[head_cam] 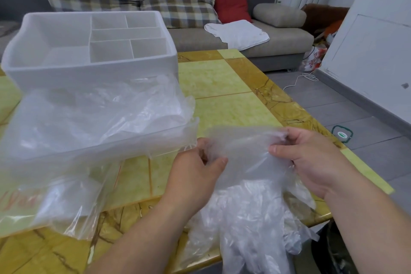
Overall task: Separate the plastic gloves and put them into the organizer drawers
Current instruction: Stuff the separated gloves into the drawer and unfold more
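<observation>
A thin clear plastic glove (pixel 246 151) is stretched between my two hands above the table. My left hand (pixel 195 173) pinches its left edge between thumb and fingers, and my right hand (pixel 311 158) pinches its right edge. Below them a crumpled pile of clear gloves (pixel 246 224) lies at the table's near edge. The white organizer (pixel 89 66), with several open compartments on top, stands at the far left. In front of it an open drawer (pixel 138 142) holds several loose clear gloves (pixel 93 118).
A clear plastic bag with red lettering (pixel 44 202) lies at the near left. The yellow patterned table (pixel 233 104) ends at the right, with grey floor beyond. A grey sofa (pixel 266 40) with cushions and a white towel stands behind.
</observation>
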Tool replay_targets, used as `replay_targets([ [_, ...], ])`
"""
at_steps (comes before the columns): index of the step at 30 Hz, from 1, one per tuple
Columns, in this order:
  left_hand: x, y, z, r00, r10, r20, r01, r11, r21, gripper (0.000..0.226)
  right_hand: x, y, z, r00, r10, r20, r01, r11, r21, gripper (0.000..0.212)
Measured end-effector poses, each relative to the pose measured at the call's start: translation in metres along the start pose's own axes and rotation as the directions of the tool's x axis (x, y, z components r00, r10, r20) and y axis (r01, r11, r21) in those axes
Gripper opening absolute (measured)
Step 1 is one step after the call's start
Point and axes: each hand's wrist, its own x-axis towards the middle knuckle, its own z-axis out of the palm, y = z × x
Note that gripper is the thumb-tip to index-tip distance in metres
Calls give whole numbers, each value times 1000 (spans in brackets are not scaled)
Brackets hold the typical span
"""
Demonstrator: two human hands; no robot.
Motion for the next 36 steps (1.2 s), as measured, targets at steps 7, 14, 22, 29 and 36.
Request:
replay_targets([
  [7, -2, 4, 1, 996, -80, 29, 83, 985, -150, 20, 0, -2, -2, 979, -190, 72, 203, 919, -339, 77],
  [14, -7, 11, 1, 990, -82, 117, 115, 943, -312, 26, -7, -10, -6, 954, -247, 170, 288, 913, -289, 87],
  [22, -4, 11, -1, 976, -77, 205, 144, 930, -337, 14, -3, -12, -14, 989, -60, 138, 80, 987, -142, 16],
  [29, -4, 15, 0, 974, -159, 160, 217, 852, -477, 21, -2, -14, -29, 988, 62, 142, -68, 997, 34, 37],
  [36, -4, 20, 4, 966, -168, 197, 258, 711, -654, 23, -1, -11, -33, 951, 50, 305, -58, 998, 17, 44],
])
